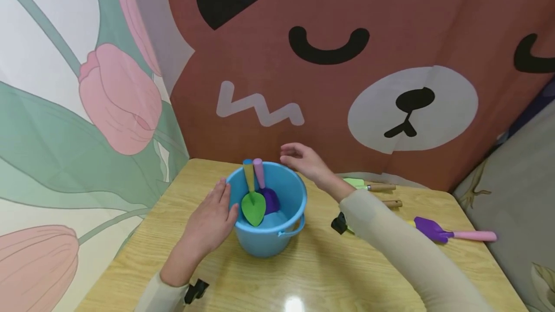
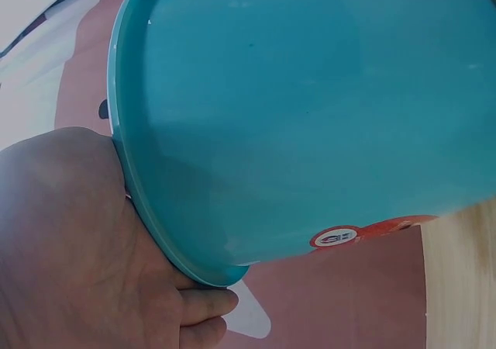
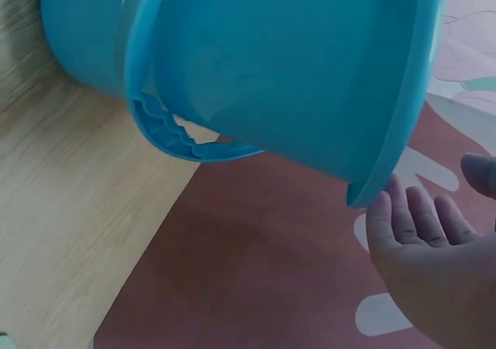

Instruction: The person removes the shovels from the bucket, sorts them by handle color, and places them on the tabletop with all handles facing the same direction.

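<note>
A light blue bucket (image 1: 262, 244) stands upright on the wooden table, its handle (image 1: 295, 229) hanging down at the front right. Inside lean a trowel (image 1: 253, 208) with a green blade and yellow handle, and a purple shovel (image 1: 272, 201) with a pink-purple handle. My left hand (image 1: 210, 225) rests along the bucket's left rim, fingers extended; the left wrist view has the palm (image 2: 77, 233) against that rim. My right hand (image 1: 310, 165) is by the far right rim, fingers loosely bent and holding nothing. In the right wrist view its fingertips (image 3: 380, 209) are right at the rim.
Right of the bucket, partly behind my right sleeve (image 1: 390, 235), lie a light green tool (image 1: 354, 182) with a wooden handle, another wooden handle (image 1: 392, 203), and a purple shovel (image 1: 431, 230) with a pink handle. A bear-print cloth (image 1: 260, 61) hangs behind the table (image 1: 208, 283).
</note>
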Demonstrator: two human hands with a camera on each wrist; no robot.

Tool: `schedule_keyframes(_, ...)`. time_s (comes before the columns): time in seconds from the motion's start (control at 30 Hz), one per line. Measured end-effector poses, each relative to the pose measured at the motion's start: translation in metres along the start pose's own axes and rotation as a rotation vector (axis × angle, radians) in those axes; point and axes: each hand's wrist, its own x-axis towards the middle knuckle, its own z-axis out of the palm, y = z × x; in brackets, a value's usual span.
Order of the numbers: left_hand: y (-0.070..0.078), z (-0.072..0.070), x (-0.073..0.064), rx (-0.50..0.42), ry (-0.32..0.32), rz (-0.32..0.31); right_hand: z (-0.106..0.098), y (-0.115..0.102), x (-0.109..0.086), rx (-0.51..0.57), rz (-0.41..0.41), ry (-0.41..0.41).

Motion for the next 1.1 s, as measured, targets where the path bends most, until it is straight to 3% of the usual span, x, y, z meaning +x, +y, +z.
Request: schedule_keyframes(1.1,-0.004,0.000,0.001,0.007,0.031,0.026,0.015,-0.017,0.027,-0.265,-0.058,-0.188)
